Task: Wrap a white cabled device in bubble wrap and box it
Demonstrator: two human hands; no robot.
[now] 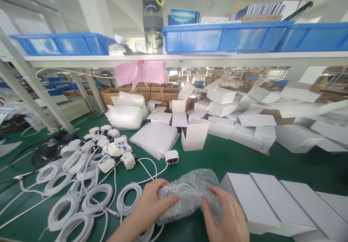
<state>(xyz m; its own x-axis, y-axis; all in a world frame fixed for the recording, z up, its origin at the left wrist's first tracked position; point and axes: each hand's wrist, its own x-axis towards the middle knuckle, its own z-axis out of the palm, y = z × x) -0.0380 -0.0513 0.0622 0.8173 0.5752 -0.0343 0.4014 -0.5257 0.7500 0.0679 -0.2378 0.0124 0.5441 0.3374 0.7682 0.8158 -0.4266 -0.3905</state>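
Observation:
A bubble-wrap bag (pixel 190 193) with something white inside lies on the green table (pixel 233 158) at the near edge. My left hand (pixel 148 205) grips its left end, thumb on top. My right hand (pixel 227 216) holds its right side, fingers curled over the wrap. Left of the bag lie several coiled white cables (pixel 81 198) with white plug adapters (pixel 114 149). One adapter (pixel 172 156) sits alone, just beyond the bag, its cable trailing toward my left hand.
Flat white boxes (pixel 274 202) lie in a row at the near right. A heap of folded white boxes (pixel 244 115) fills the far right. One open box (pixel 194 136) stands upright mid-table beside stacks of bubble bags (pixel 154 138). Blue bins (pixel 228 37) sit on the shelf above.

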